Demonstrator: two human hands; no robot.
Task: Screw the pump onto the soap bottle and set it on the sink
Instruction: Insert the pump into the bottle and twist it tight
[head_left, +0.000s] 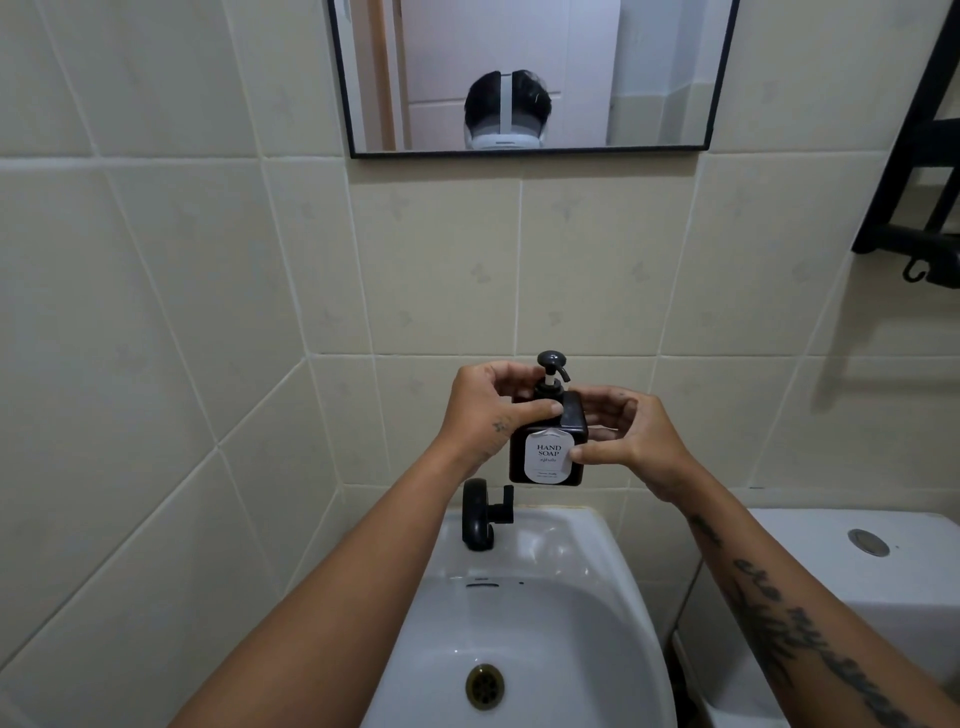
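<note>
1. The soap bottle (546, 447), dark and square with a white "HAND SOAP" label, is held upright in the air above the back rim of the sink (524, 587), in front of the tiled wall (208, 291); it is not touching the sink.
2. The pump (551, 370) is seated in the bottle's neck, its head raised and its spout turned to the right.
3. The left hand (485, 413) is closed around the collar at the pump's base, with the thumb laid across the bottle's shoulder.
4. The right hand (631, 441) is clasped on the bottle's right side; its thumb is pressed against the label's edge, and the fingers are curled behind.
5. A black faucet (480, 512) is seen just below the bottle; a toilet tank (831, 561) stands to the right; a mirror (524, 78) hangs above.
</note>
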